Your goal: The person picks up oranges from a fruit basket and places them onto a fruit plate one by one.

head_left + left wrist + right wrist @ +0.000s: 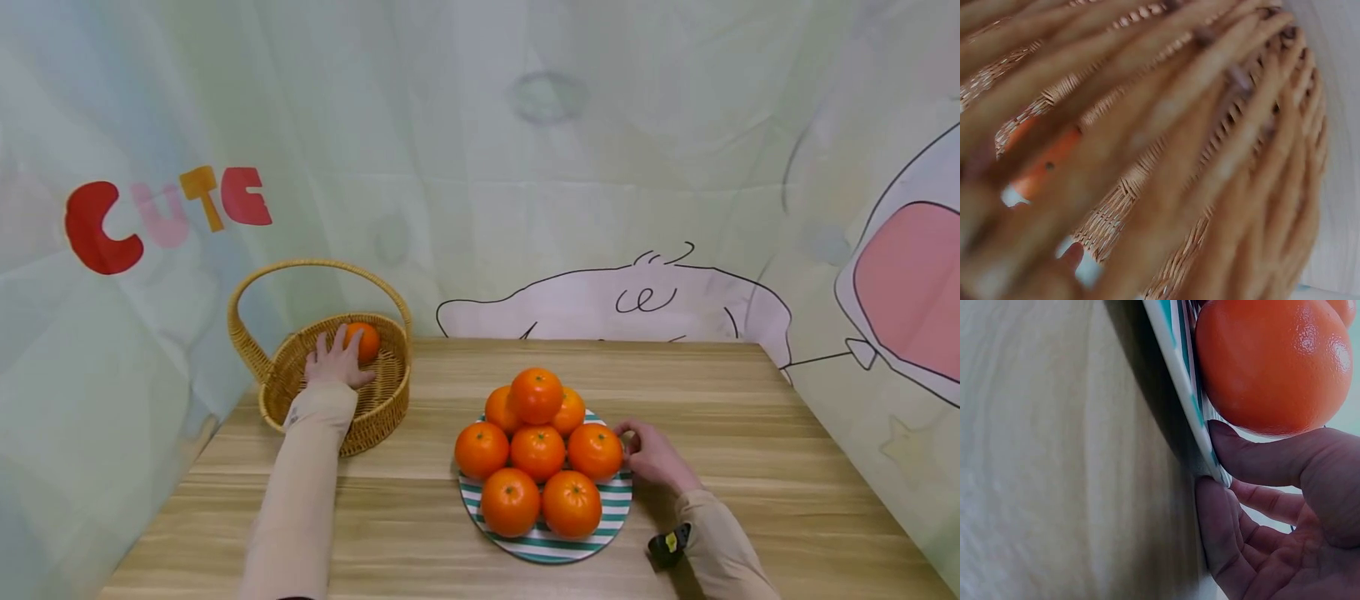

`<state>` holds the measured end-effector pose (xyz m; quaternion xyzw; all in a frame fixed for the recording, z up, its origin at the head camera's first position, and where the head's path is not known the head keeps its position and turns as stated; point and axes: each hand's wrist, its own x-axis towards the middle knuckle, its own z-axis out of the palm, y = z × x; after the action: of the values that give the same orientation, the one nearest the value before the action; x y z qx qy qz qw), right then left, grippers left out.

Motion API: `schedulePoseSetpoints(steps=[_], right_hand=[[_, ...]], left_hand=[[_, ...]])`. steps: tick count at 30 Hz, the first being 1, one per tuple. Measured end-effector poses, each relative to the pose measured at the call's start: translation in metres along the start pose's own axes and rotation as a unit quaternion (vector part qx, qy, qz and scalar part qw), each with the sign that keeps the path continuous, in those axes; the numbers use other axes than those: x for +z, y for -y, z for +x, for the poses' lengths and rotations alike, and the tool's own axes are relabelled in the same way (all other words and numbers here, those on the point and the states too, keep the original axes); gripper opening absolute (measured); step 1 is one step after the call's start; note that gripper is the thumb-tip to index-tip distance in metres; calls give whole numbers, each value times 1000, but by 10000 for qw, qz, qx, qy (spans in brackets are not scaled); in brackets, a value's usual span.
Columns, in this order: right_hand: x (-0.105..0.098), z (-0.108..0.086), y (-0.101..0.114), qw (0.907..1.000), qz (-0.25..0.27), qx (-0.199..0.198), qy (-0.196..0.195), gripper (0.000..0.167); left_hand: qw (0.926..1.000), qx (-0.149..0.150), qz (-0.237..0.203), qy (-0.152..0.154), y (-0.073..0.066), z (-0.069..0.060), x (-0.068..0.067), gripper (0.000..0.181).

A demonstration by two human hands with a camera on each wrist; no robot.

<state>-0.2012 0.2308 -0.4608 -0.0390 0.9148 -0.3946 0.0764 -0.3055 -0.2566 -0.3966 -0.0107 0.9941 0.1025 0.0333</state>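
My left hand (332, 365) reaches into a wicker basket (384, 429) at the left of the table, fingers spread. Its fingertips lie against a single orange (367, 342) at the basket's far side. Woven strands blur the left wrist view; behind them the orange (1047, 164) and a bit of finger show. At the right edge of a green-and-white striped plate (551, 552), my right hand (654, 457) pinches the rim. The right wrist view has its thumb (1254, 456) above the rim and fingers beneath. On the plate, several oranges (537, 452) are stacked, one on top.
The basket's tall arched handle (318, 263) rises over its opening. Wood-grain tabletop (420, 508) lies between basket and plate. A printed cloth (480, 217) hangs behind and beside the table. A small black device (669, 546) sits at my right wrist.
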Motion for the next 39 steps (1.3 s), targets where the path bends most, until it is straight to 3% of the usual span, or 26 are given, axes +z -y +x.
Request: schedulePoseSetpoints(steps=[20, 23, 29, 39], right_hand=[[0, 0, 0, 10000, -24, -44, -37, 35], [0, 0, 1, 10000, -30, -66, -46, 35], [1, 1, 0, 10000, -24, -37, -25, 36], [1, 1, 1, 9999, 60, 82, 32, 38]], left_hand=[[9984, -202, -387, -368, -11, 10, 4, 77], [9987, -241, -373, -261, -14, 9, 4, 75], [9970, -547, -466, 270, -11, -1, 3, 77], [9974, -521, -500, 16, 4, -7, 4, 81]])
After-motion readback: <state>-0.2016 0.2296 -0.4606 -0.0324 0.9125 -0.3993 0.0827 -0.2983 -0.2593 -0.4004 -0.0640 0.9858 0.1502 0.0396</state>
